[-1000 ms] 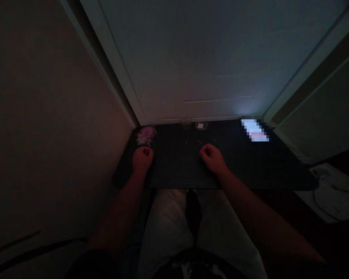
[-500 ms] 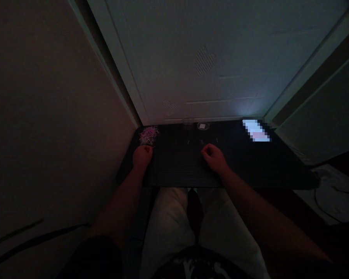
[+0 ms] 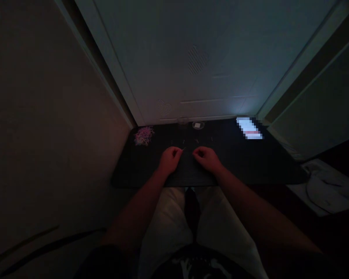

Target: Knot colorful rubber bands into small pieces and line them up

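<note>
My left hand (image 3: 169, 161) is closed in a pinch over the dark table (image 3: 235, 162), with a thin pale strip (image 3: 184, 148) poking out from its fingertips. A short gap to the right, my right hand (image 3: 207, 158) is also pinched; whatever its fingers hold is too small and dark to make out. Just beyond both hands lie small thin pieces (image 3: 196, 140) in a loose row across the tabletop. At the table's far left sits a tangled pile of pink and whitish thin strips (image 3: 144, 135).
Along the back edge stand a clear cup-like container (image 3: 183, 122) and a round clear dish (image 3: 198, 125) with a white square in it. A glowing, pixelated screen (image 3: 249, 128) lies at the back right. A pale panelled door (image 3: 163, 58) rises behind the table.
My left hand has moved right, away from the pile and towards my right hand, carrying a thin strip. The right hand stays pinched in about the same place; the view has shifted slightly.
</note>
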Available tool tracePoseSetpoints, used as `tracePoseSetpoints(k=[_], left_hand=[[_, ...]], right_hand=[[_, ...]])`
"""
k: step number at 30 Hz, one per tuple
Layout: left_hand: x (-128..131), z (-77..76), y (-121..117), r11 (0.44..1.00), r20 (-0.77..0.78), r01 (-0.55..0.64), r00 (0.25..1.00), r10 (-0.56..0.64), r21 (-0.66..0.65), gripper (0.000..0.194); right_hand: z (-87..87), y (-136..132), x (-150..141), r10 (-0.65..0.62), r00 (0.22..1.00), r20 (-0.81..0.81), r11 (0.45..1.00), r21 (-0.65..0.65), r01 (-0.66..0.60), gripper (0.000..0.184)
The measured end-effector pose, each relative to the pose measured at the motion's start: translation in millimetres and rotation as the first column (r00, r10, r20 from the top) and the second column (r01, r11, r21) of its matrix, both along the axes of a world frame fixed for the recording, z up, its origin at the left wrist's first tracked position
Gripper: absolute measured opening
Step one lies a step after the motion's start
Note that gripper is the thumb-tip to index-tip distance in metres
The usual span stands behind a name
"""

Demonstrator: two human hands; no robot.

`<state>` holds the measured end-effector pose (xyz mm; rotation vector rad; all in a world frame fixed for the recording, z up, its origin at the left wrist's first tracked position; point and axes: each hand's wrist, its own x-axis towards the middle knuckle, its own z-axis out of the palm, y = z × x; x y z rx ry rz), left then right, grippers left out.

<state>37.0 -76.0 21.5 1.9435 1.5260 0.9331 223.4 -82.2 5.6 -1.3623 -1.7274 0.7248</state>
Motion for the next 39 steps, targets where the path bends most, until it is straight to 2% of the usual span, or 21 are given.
tracePoseSetpoints(k=[4,8,13,18,24,30,39], left_hand=[[22.8,-0.5,-3.0,0.995,0.031,0.1,0.994,-0.1,0.003,0.021],[24.1,-8.7,-5.9,0.987,0.014,0.157,0.987,-0.158,0.019,0.021],[21.4,-12.3,-5.5,0.991,0.046,0.131,0.99,-0.131,0.01,0.02],[22.6,-11.3,-4.2,0.987,0.035,0.159,0.987,-0.159,-0.008,0.022],[21.4,-16.0,-2.0,0.985,0.079,0.175,0.981,-0.175,0.013,0.022],[20.4,-21.9,1.2,0.981,0.121,0.187,0.974,-0.192,0.054,0.022],[20.5,-18.4,0.1,0.982,0.127,0.181,0.974,-0.188,0.059,0.02]], right_hand=[[1.5,-1.0,0.8,0.029,0.999,0.022,0.999,0.037,-0.03,0.014],[2.2,-1.6,2.4,0.078,0.997,0.015,0.996,0.053,-0.078,0.015],[2.1,-2.2,3.5,0.101,0.995,-0.019,0.994,0.035,-0.101,0.019],[1.6,-1.6,5.2,0.093,0.992,-0.084,0.996,0.015,-0.092,0.021],[2.3,-1.3,5.8,0.052,0.992,-0.117,0.999,0.002,-0.052,0.02],[0.6,-1.1,6.7,0.066,0.986,-0.152,0.998,0.0,-0.067,0.021],[1.1,-1.3,6.5,0.063,0.987,-0.15,0.998,0.017,-0.061,0.018]])
